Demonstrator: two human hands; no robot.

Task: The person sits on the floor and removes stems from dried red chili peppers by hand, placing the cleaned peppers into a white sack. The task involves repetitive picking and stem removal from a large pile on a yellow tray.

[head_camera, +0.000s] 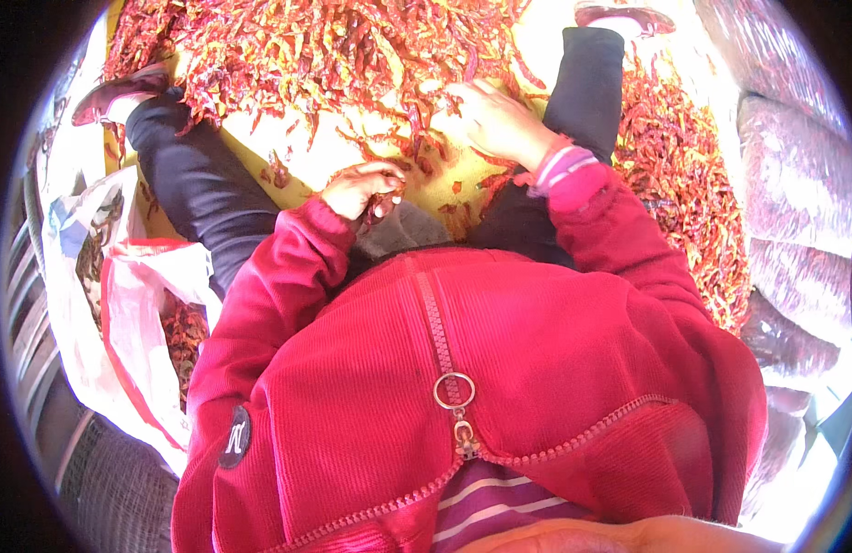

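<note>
A large heap of dried red chili peppers (329,48) lies before me on a yellow sheet (253,145), between my outstretched legs. My left hand (365,188) is curled near my lap, with dark red dried chili pieces (379,206) in its fingers. Farther forward, my right hand (498,124) reaches to the near edge of the heap. A dark red pepper (454,104) shows at its fingertips, but glare hides whether the fingers grip it. Loose peppers and broken bits (426,146) are scattered on the sheet between the two hands.
At left stands an open white plastic sack (132,304) with a red band and dried peppers (184,332) inside. More chili peppers (682,186) spread beyond my right leg (585,90). Several stuffed, shiny plastic bags (799,186) line the right side. My left leg (198,180) borders the heap.
</note>
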